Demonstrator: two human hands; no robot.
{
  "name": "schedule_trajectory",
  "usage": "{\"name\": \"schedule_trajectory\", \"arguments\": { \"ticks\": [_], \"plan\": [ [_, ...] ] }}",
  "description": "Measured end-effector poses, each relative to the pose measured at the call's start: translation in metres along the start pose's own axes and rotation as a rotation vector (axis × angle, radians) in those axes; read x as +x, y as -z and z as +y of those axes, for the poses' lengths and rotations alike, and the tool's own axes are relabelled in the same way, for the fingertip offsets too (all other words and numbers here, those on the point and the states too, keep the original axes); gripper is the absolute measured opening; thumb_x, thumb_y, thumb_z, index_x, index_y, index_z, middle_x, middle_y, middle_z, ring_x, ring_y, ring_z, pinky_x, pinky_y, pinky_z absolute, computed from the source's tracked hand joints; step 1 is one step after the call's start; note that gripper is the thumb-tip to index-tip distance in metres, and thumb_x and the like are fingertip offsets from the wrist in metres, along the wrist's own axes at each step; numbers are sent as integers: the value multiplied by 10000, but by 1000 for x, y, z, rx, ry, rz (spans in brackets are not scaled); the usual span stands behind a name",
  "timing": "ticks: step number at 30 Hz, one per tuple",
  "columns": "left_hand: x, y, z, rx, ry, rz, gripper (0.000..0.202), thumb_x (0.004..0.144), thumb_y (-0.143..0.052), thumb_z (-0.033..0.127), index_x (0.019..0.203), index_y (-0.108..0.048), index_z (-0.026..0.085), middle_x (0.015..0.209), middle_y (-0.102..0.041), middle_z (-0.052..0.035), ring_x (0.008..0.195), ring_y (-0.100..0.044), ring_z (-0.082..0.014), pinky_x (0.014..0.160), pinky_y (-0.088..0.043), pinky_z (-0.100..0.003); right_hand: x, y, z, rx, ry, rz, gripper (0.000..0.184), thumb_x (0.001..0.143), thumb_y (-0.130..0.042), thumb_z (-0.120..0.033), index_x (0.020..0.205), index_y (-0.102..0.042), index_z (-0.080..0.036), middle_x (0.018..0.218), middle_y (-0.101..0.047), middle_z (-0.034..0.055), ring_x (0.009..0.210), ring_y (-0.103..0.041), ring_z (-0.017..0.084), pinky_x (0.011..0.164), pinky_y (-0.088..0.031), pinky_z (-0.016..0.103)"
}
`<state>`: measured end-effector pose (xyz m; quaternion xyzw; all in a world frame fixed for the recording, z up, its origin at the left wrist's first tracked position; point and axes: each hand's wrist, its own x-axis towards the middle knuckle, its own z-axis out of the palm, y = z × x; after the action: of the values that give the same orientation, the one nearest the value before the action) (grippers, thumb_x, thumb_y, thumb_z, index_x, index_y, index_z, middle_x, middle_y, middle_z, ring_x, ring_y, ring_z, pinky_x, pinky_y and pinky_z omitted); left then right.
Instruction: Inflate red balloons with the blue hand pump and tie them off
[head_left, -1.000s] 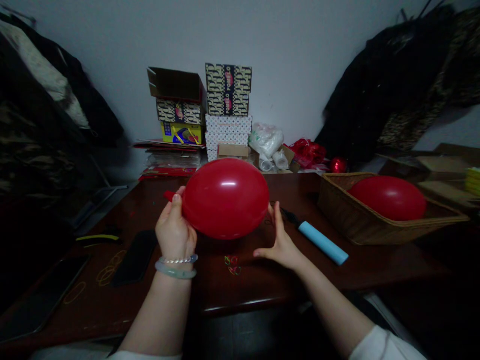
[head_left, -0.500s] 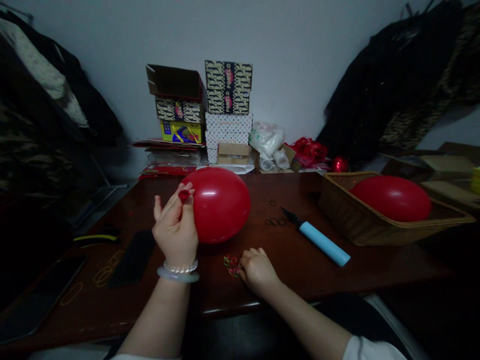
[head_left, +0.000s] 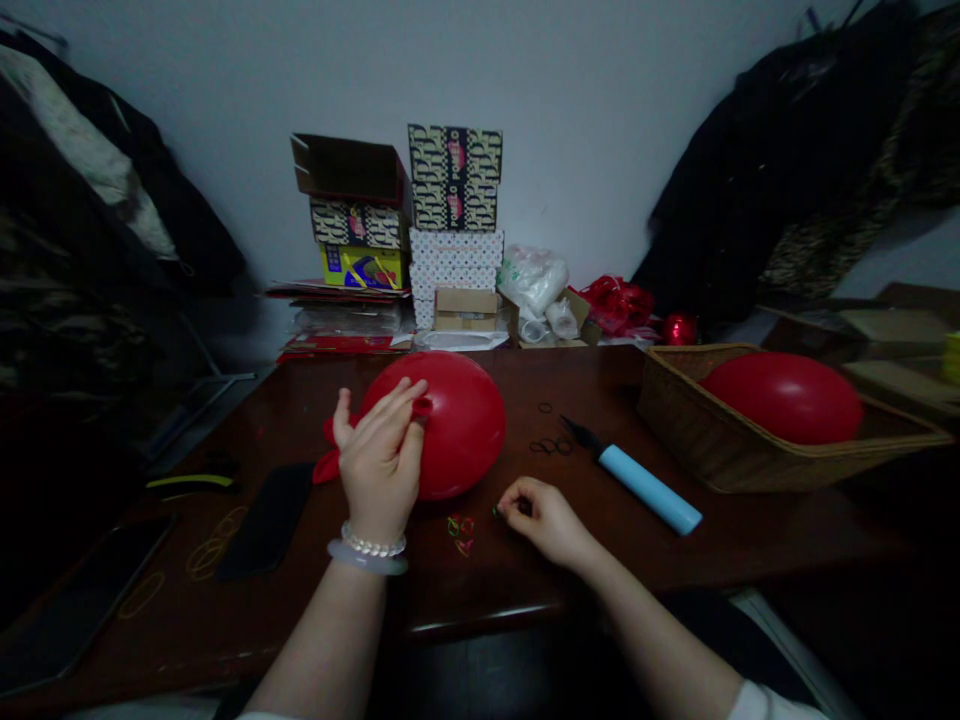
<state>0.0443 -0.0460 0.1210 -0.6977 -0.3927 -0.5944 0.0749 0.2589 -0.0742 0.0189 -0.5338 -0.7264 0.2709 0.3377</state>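
Observation:
My left hand (head_left: 379, 465) pinches the neck of an inflated red balloon (head_left: 461, 425) and holds it just above the dark wooden table (head_left: 525, 570). My right hand (head_left: 544, 520) is curled low over the table, thumb and forefinger pinched on a small green rubber band. A few loose coloured rubber bands (head_left: 459, 530) lie just left of it. Two bracelets circle my left wrist.
A light blue hand pump (head_left: 637, 485) lies to the right, with dark rubber bands (head_left: 547, 443) beside its nozzle. A wicker basket (head_left: 705, 445) holds another red balloon (head_left: 784, 397). A black phone (head_left: 266, 518) and yellow bands (head_left: 210, 555) lie left. Stacked boxes (head_left: 454, 225) stand at the wall.
My right hand left the balloon's side, dropped to the coloured bands and pinched one up. My left hand turned and lowered the balloon, its neck now towards me.

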Motion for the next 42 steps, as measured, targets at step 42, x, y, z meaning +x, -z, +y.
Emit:
{"name": "schedule_trajectory", "arguments": {
  "ticks": [42],
  "plan": [
    [-17,-24,45,-53,-239,-239,231,802,-608,152,946,-720,293,991,-736,17,1139,-499,-267,982,-276,-508,-19,91,-98,-42,142,72,213,833,-656,-393,742,-594,-210,614,-538,-54,632,-476,103,661,-366,245]
  ]
}}
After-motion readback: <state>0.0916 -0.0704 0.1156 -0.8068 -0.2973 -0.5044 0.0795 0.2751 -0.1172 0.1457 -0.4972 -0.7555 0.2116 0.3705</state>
